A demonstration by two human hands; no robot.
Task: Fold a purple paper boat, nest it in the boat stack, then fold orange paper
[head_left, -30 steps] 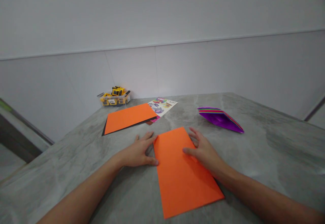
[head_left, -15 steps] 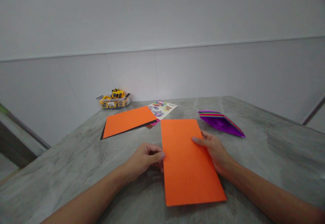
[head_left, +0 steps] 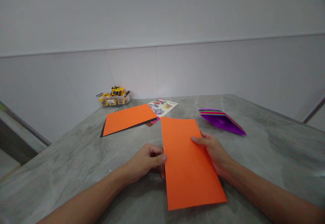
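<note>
An orange sheet of paper (head_left: 190, 166), long and rectangular, is held just above the table in front of me; in this frame I cannot make out whether it is folded. My left hand (head_left: 152, 158) pinches its left edge, thumb on top and fingers curled beneath. My right hand (head_left: 213, 151) grips the opposite edge, its thumb lying flat on the orange face and the other fingers hidden behind. Beyond my left hand, a second orange sheet (head_left: 129, 118) lies on top of a black sheet (head_left: 103, 132). To the right rests a purple folded paper piece (head_left: 223, 122) with multicoloured layered edges.
The grey marbled table (head_left: 66, 169) runs back to a white wall. A clear plastic box (head_left: 113, 101) with yellow toy vehicle pieces stands at the back left. A printed sheet (head_left: 162, 106) with colourful pictures lies behind the stacked orange sheet.
The held paper's left edge has shifted and its near left corner has dropped slightly towards me. Both hands keep their grip, and the view has tilted slightly.
</note>
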